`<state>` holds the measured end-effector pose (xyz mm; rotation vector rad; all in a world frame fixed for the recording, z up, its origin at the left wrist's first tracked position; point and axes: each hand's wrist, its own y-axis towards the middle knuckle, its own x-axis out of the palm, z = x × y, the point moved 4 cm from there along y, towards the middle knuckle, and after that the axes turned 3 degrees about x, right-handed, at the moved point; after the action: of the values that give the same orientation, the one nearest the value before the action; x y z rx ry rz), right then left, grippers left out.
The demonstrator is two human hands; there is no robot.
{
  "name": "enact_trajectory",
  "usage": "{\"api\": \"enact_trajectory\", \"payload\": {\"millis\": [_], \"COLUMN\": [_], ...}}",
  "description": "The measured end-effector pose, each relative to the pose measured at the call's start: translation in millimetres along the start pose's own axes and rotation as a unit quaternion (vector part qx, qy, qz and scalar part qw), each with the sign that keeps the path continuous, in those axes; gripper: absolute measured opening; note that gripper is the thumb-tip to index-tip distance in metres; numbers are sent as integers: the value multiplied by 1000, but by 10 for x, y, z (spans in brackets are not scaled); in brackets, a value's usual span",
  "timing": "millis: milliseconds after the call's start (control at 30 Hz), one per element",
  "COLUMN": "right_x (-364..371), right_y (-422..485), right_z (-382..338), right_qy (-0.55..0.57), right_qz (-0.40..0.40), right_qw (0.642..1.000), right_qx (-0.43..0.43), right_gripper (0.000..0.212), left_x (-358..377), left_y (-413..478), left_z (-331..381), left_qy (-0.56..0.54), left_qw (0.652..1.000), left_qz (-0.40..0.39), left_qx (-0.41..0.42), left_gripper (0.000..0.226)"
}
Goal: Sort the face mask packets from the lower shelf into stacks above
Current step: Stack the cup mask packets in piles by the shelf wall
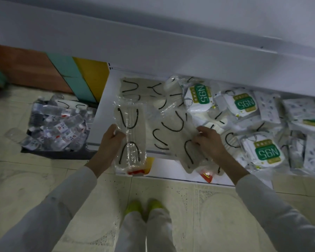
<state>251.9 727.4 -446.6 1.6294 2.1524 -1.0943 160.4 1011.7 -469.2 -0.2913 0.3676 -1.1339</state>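
Observation:
My left hand [111, 140] grips a clear packet of beige masks with black ear loops [132, 137], held upright over the front edge of the white lower shelf [102, 113]. My right hand [208, 142] pinches another beige mask packet [182, 142] lying in the loose pile on the shelf. More beige packets [135, 88] lie further back. White packets with green N95 labels [201, 96] and patterned white packets [267, 110] are heaped to the right. The white upper shelf [153, 51] juts out above them.
A dark crate of small plastic water bottles [56, 124] sits on the tiled floor to the left. Orange, teal and yellow panels [71, 73] stand behind it. My yellow shoes [144, 206] are on the floor below the shelf.

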Motion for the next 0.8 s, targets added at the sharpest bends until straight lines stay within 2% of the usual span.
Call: {"api": "enact_trajectory", "payload": {"millis": [33, 100, 167, 233, 267, 300, 367, 433, 500, 600, 633, 667, 733, 800], "right_x": [-57, -145, -128, 54, 198, 356, 680, 937, 1103, 1313, 1363, 1409, 1456, 1429], "right_y": [-39, -115, -208, -283, -309, -329, -309, -241, -232, -224, -224, -202, -138, 8], "right_z": [-113, -393, -728, -1036, -1172, -1298, -1438, -1484, -1520, -1515, -1516, -1505, -1521, -1552], "right_qy": [1, -74, -226, -377, -437, -478, -517, -526, -478, -402, -372, -337, -254, -158], "right_qz": [-23, -97, -175, -216, -210, -192, -143, -79, -27, 24, 20, 0, -69, -145], "right_qw": [999, 979, 921, 839, 798, 763, 720, 694, 692, 699, 714, 737, 773, 825], "right_qx": [-46, -166, -266, -328, -359, -391, -441, -485, -540, -591, -592, -586, -577, -523], "right_gripper": [12, 10, 16, 24, 27, 29, 29, 25, 19, 17, 16, 20, 44, 56], "left_x": [-3, 1, 5, 14, 35, 71, 150, 161, 124, -1, -53, -104, -239, -392], "left_y": [4, 8, 19, -1, -10, -33, -111, -163, -170, -173, -177, -168, -167, -191], "left_z": [21, 66, 60, 67, 58, 68, 124, 157, 122, 70, 35, 1, -106, -234], "left_qy": [5, 0, 2, 41, 46, 57, 39, -42, -129, -147, -145, -130, -84, -79], "left_qw": [1000, 1000, 1000, 997, 994, 990, 987, 989, 981, 977, 979, 983, 989, 989], "left_qz": [4, 0, -25, -67, -100, -130, -150, -112, -94, -112, -119, -121, -124, -124], "left_qx": [2, -1, -8, -20, -23, -27, -39, -92, -113, -102, -83, -50, -12, -19], "left_gripper": [23, 37, 32, 17, 10, 16, 15, 23, 28, 48, 46, 37, 25, 42]}}
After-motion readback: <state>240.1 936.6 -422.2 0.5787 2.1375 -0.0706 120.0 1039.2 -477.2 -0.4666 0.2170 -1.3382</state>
